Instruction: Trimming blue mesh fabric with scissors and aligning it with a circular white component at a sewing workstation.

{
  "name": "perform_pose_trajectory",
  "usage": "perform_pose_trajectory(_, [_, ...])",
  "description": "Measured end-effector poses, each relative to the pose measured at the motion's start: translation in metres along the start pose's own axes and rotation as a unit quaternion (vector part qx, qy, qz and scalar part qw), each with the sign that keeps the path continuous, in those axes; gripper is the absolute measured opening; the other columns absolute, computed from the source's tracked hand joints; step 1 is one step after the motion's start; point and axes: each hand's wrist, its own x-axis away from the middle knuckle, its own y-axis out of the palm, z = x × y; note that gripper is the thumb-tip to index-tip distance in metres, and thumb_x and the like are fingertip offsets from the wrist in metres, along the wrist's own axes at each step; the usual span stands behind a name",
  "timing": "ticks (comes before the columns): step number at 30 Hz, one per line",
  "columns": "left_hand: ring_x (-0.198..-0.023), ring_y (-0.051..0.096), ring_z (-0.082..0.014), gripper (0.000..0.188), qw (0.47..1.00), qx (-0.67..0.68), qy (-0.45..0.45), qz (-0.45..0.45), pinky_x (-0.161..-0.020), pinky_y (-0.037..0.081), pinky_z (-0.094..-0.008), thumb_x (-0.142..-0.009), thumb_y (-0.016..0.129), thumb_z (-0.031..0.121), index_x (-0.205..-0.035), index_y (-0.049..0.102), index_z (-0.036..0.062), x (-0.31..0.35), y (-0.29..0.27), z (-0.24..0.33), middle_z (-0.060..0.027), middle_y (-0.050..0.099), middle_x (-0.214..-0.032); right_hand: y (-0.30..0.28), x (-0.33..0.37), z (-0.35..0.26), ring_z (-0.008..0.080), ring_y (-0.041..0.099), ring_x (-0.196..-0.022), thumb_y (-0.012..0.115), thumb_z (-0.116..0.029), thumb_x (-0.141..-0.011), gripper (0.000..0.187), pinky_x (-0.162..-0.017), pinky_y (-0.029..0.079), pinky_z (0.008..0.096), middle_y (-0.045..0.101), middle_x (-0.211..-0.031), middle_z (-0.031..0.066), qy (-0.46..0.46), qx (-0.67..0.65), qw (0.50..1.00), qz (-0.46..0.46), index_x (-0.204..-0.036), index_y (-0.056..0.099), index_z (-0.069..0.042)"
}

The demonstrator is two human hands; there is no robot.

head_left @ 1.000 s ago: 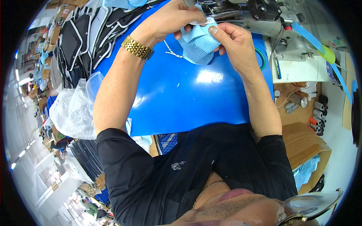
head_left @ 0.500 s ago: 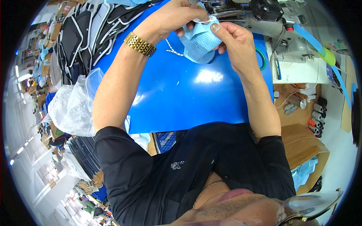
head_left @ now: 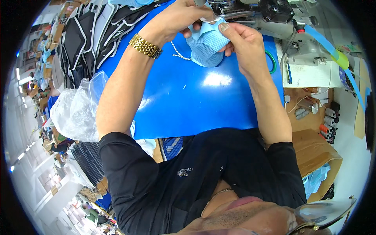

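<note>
Both hands have fingers pinched on a light-blue mesh piece [head_left: 206,47], the left hand [head_left: 192,18] at its upper left, the right hand [head_left: 247,42] opposite. It is above the blue tabletop's [head_left: 196,103] far part (a speckled cord [head_left: 181,56] trails leftward), near a machine [head_left: 256,16].

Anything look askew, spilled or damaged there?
Nothing looks spilled or damaged. Slightly untidy only: a speckled white cord trails loose left of the light-blue mesh piece, and a crumpled clear plastic bag sits beside the left forearm.

Tabletop [head_left: 196,103] room nearside; machine [head_left: 276,11] beyond hands [head_left: 249,45]
</note>
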Motion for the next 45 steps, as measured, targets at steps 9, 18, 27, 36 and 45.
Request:
perform_pose_trajectory(9, [-0.048, 0.049, -0.0073, 0.016, 1.0, 0.001, 0.007, -0.001, -0.04, 0.037, -0.0217, -0.085, 0.067, 0.019, -0.084, 0.067, 0.0028, 0.002, 0.001, -0.002, -0.0007, 0.056, -0.063, 0.002, 0.001, 0.0, 0.0074, 0.064, -0.059, 0.065, -0.029, -0.093, 0.03, -0.05, 0.045, 0.019, 0.068, -0.069, 0.0053, -0.011, 0.038, 0.999, 0.023, -0.092, 0.073, 0.001])
perform_pose_trajectory(18, [-0.052, 0.053, -0.0104, 0.017, 0.999, -0.01, -0.022, 0.031, -0.044, 0.041, -0.0247, -0.087, 0.065, 0.019, -0.09, 0.067, 0.0018, 0.007, 0.001, -0.001, -0.0015, 0.057, -0.066, 0.003, 0.0, -0.006, 0.0086, 0.065, -0.058, 0.066, -0.031, -0.092, 0.032, -0.051, 0.046, 0.0197, 0.069, -0.07, 0.0065, 0.008, 0.063, 0.997, 0.041, -0.093, 0.073, 0.0])
perform_pose_trajectory(27, [-0.087, 0.064, -0.0233, 0.021, 0.726, -0.351, 0.519, 0.283, -0.074, 0.05, -0.0342, -0.074, 0.079, 0.012, -0.092, 0.067, 0.0092, 0.068, 0.021, -0.067, -0.0062, 0.067, -0.092, -0.009, 0.004, -0.02, 0.0079, 0.065, -0.062, 0.066, -0.029, -0.092, 0.027, -0.052, 0.045, 0.0192, 0.07, -0.073, 0.0042, 0.043, 0.073, 0.996, 0.007, -0.09, 0.073, -0.003])
perform_pose_trajectory(36, [-0.102, 0.058, -0.0241, 0.034, 0.663, -0.525, 0.444, 0.297, -0.082, 0.045, -0.0351, -0.078, 0.066, 0.011, -0.112, 0.064, 0.0097, 0.048, 0.034, -0.034, -0.0041, 0.063, -0.114, -0.005, 0.004, -0.022, 0.0087, 0.064, -0.06, 0.067, -0.024, -0.09, 0.022, -0.053, 0.048, 0.022, 0.07, -0.071, 0.0045, 0.041, 0.118, 0.992, 0.018, -0.086, 0.073, -0.004])
perform_pose_trajectory(45, [-0.077, 0.056, -0.0203, 0.018, 0.694, -0.499, 0.497, 0.148, -0.067, 0.045, -0.0333, -0.071, 0.074, 0.01, -0.084, 0.062, 0.0081, 0.094, 0.063, -0.036, -0.0035, 0.053, -0.075, 0.005, 0.009, -0.002, 0.0131, 0.048, -0.049, 0.07, -0.021, -0.078, 0.024, -0.049, 0.04, 0.0324, 0.053, -0.054, 0.0084, -0.062, 0.277, 0.958, 0.043, -0.076, 0.063, 0.002])
